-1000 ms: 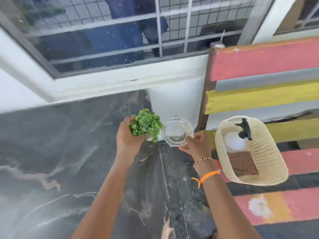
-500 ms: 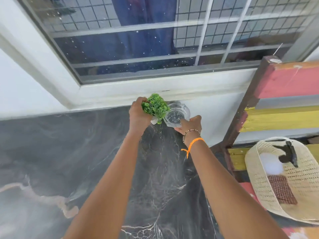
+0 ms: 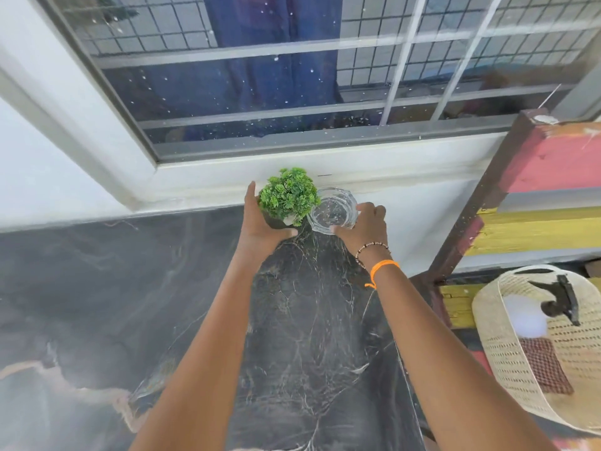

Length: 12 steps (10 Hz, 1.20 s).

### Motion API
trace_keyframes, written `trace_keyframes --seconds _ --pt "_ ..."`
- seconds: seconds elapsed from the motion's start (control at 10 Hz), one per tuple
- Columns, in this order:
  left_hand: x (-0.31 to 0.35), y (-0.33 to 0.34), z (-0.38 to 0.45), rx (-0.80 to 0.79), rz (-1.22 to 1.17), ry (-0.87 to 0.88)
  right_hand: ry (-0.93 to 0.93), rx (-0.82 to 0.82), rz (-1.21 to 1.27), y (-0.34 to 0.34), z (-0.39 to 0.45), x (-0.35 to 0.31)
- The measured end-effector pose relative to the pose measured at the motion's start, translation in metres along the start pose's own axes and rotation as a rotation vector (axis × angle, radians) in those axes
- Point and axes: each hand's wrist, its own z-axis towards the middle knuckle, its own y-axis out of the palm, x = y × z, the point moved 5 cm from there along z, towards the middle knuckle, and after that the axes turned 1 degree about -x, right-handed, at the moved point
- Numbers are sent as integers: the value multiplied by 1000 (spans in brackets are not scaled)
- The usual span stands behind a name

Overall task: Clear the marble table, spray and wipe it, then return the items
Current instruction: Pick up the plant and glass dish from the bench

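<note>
The dark marble table (image 3: 130, 288) fills the lower left, running to the white wall under the window. At its far right corner my left hand (image 3: 260, 222) grips a small potted green plant (image 3: 288, 195) by its pot. Right beside the plant, my right hand (image 3: 366, 227) holds a clear glass dish (image 3: 333, 209) by its near rim. Plant and dish touch each other close to the wall. Whether they rest on the marble or hover just above it is unclear.
A woven cream basket (image 3: 507, 362) at the right holds a white spray bottle with a black trigger (image 3: 559, 304) and a checked cloth (image 3: 543, 366). It sits on a striped pink, yellow and grey bench (image 3: 536, 229). A barred window (image 3: 292, 76) lies ahead.
Both hands have carried the plant and the glass dish away from me to the table's far corner by the wall. The view has turned left, so the basket sits further right.
</note>
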Motion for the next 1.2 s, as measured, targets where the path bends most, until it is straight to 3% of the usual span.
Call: trace_keyframes --seconds 0.1,0.2,0.7,0.9,1.2 --pt "-14 -2 0 168 177 -80 -112 -36 -104 8 0 -10" --pt "-10 1 11 215 363 -112 -132 -56 -160 10 7 -12" --pt "-9 1 26 192 443 -17 -103 -54 -138 14 16 -13" --pt "-13 0 1 205 318 -19 -139 54 -7 6 -3 -10" --pt "-15 -16 -72 216 15 -25 -247 88 218 25 -69 -33"
